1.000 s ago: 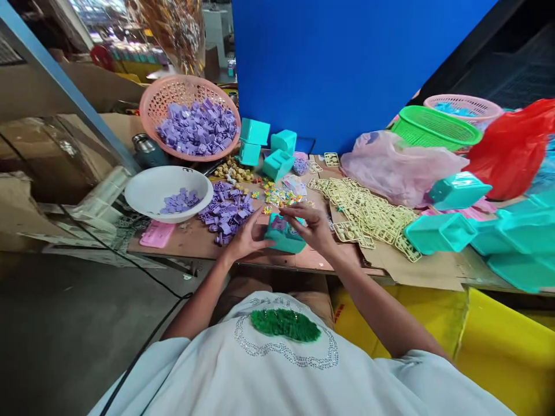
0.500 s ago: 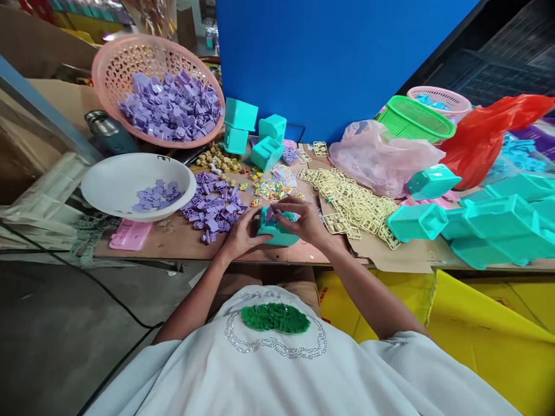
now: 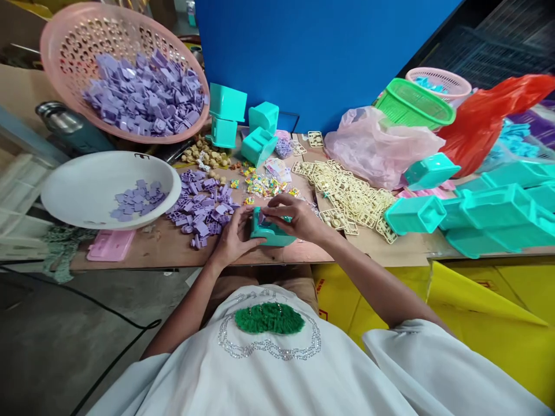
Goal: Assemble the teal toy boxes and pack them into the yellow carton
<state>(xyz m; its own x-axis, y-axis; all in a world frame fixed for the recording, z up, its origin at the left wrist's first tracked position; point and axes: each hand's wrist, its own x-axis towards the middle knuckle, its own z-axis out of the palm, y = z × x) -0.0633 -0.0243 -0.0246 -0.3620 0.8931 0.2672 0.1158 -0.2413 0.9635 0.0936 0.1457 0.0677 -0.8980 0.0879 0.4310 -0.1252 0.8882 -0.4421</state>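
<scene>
A small teal plastic box [image 3: 269, 232] sits on the desk [image 3: 165, 248] right at its near edge, directly in front of the person, and both hands meet on it. The left hand [image 3: 234, 238] cups the box's left end, fingers curled round it and the thumb up against its side, so it holds the box. The right hand [image 3: 295, 218] lies over the top from the right, fingertips drawn together at the box's upper left opening, where a small purple piece seems to be pinched, though it is too small to be sure. The box's long side runs left to right across the body, so each hand comes at one end; the right hand is the one on the opening. Just left of the left hand a loose heap of purple plastic pieces [image 3: 203, 205] is spread on the desk, with more in the white bowl [image 3: 78, 173] beyond it and in the pink basket [image 3: 65, 46] at the back. Behind the box lie small multicoloured bits [image 3: 260, 186], and to the right a spread of cream plastic frames [image 3: 351, 199]. More teal boxes [image 3: 414, 215] are stacked well to the right. Nothing stands between the hands and the purple heap.
</scene>
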